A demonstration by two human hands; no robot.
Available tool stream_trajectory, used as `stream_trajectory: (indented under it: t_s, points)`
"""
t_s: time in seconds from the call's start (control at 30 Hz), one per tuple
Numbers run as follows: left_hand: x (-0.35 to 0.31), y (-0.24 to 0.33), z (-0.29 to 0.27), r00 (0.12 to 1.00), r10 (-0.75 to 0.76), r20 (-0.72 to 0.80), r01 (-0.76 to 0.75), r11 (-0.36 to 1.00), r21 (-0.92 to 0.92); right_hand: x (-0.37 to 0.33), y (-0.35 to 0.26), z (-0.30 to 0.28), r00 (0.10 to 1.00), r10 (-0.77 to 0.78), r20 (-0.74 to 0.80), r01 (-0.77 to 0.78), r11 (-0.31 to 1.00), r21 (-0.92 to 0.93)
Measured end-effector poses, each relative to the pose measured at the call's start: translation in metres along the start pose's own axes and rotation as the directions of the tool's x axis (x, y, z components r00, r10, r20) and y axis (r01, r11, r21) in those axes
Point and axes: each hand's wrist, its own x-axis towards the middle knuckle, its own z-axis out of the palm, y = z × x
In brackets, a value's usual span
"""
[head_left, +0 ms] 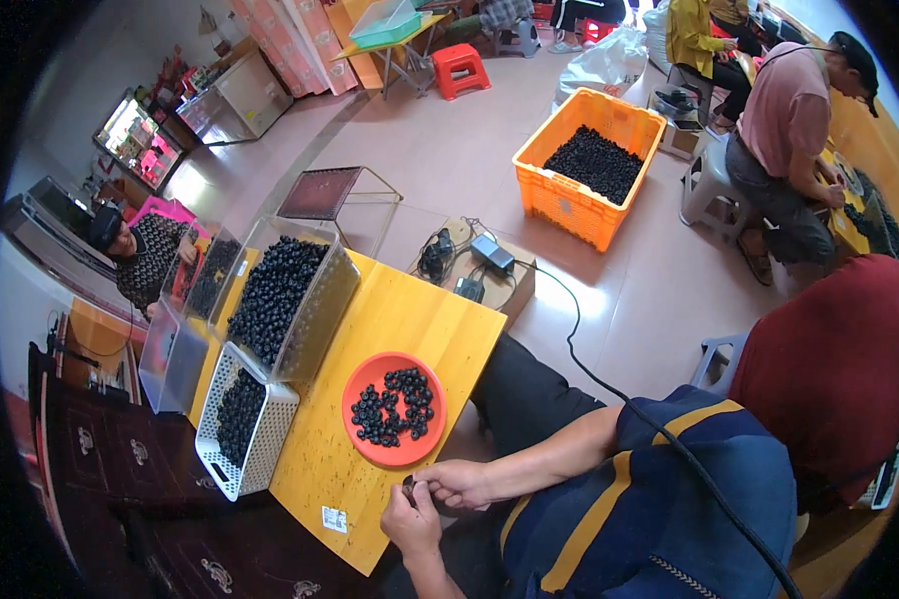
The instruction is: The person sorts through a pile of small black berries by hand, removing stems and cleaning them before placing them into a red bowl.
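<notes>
My left hand [413, 521] and my right hand [455, 485] meet at the table's near edge, both with closed fingers. Between their fingertips shows a small dark piece [408, 484], too small to make out fully. Just beyond them an orange-red bowl [352, 391] lies on the yellow wooden table [400, 309], holding many small round black pieces [375, 419]. Farther left, a clear plastic bin [320, 299] is heaped with similar black pieces. Beside it a white perforated basket [282, 414] holds more of them.
An orange crate [576, 210] of black pieces stands on the floor. A black cable [579, 309] runs from an adapter [491, 252] on a carton past my right arm. A stool [320, 192] stands beyond the table. Co-workers sit at far left and right.
</notes>
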Motion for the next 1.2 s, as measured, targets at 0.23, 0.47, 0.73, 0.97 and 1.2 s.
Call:
stream_trajectory:
  t_s: [0.23,0.47,0.73,0.97,1.2]
  points:
    - [0.004,0.002,0.002,0.999,0.043,-0.007,-0.043,0.999,0.020,0.010,0.003,-0.014,0.998,0.037,0.051,-0.041,0.995,0.091]
    - [-0.002,-0.011,0.009,1.000,-0.009,0.025,0.008,0.999,0.049,0.010,0.001,-0.007,0.989,0.146,-0.030,-0.140,0.979,0.145]
    - [0.006,0.000,-0.005,1.000,-0.007,0.028,0.005,0.998,0.068,0.000,-0.013,-0.004,0.987,0.117,0.114,-0.142,0.960,0.241]
    - [0.005,-0.004,-0.016,0.988,-0.024,-0.152,-0.046,0.896,-0.442,-0.011,-0.025,0.010,0.969,0.107,0.221,-0.166,0.948,0.272]
    - [0.010,0.007,-0.031,0.990,-0.113,-0.081,0.070,0.908,-0.413,-0.010,-0.020,0.014,0.963,0.113,0.246,-0.165,0.966,0.199]
